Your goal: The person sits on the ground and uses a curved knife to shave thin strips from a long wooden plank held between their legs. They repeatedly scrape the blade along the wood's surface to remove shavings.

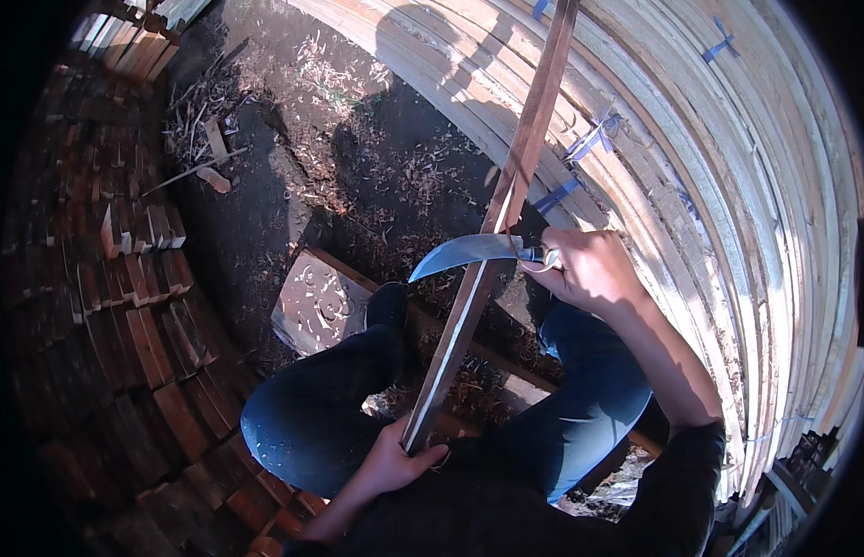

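A long, narrow wooden strip (457, 340) slants from my lap up past the top of the view, with a pale stripe along its dark reddish-brown face. My left hand (393, 459) is closed round its near end. In my right hand (590, 269) is a knife (462, 252) with a broad curved blade, gripped by its handle. The blade lies across the strip about midway along, its tip pointing left. A thin curl of shaving (546, 262) hangs beside the knife handle at my right fingers.
Stacked brown timber pieces (163, 343) rise at the left. Long pale boards (673, 176), tied with blue strips, fill the right. A wooden block (321, 302) strewn with shavings stands by my left foot. Shavings and wood scraps (214, 153) litter the dark ground.
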Tool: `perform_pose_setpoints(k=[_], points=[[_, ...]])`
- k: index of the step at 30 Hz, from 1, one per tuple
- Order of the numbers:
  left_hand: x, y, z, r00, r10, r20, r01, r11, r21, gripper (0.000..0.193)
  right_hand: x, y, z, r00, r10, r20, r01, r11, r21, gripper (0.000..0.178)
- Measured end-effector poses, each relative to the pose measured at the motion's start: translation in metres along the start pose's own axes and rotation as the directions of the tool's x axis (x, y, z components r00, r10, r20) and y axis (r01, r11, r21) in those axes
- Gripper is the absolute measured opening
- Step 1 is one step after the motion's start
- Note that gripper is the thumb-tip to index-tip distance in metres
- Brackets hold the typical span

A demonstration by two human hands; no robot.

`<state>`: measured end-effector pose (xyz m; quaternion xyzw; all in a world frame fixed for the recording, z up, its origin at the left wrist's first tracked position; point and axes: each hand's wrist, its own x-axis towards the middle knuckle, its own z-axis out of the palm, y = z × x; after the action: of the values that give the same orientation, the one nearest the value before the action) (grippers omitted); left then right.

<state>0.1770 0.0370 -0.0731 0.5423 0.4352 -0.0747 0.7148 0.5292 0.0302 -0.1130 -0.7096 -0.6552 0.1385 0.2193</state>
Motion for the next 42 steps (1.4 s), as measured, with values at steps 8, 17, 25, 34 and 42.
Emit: perform_pose_setpoints(k=[8,17,25,34,42], points=[[-0.002,-0.003,0.001,0.998,-0.064,-0.002,0.064,0.998,-0.004,0.028,0.024,0.005,-0.004,0.978,0.054,0.202,-0.052,0.999,-0.018,0.04],[0.0,-0.007,-0.001,0.999,-0.042,0.01,0.042,0.999,0.005,0.027,0.067,0.071,-0.044,0.974,0.224,0.015,-0.216,0.955,-0.205,0.047],[-0.003,0.001,0.0,0.999,-0.052,-0.005,0.051,0.998,-0.03,0.029,0.08,0.081,-0.057,0.954,0.3,0.008,-0.292,0.934,-0.206,0.046],[-0.003,-0.024,0.004,0.999,0.052,0.009,-0.052,0.998,-0.024,0.027,-0.018,0.01,-0.011,0.912,0.403,0.073,-0.409,0.905,0.116,0.044],[-0.013,-0.036,0.002,0.994,0.089,0.059,-0.076,0.977,-0.197,0.051,-0.171,-0.063,0.013,0.708,0.697,-0.111,-0.431,0.551,0.715,0.046]])
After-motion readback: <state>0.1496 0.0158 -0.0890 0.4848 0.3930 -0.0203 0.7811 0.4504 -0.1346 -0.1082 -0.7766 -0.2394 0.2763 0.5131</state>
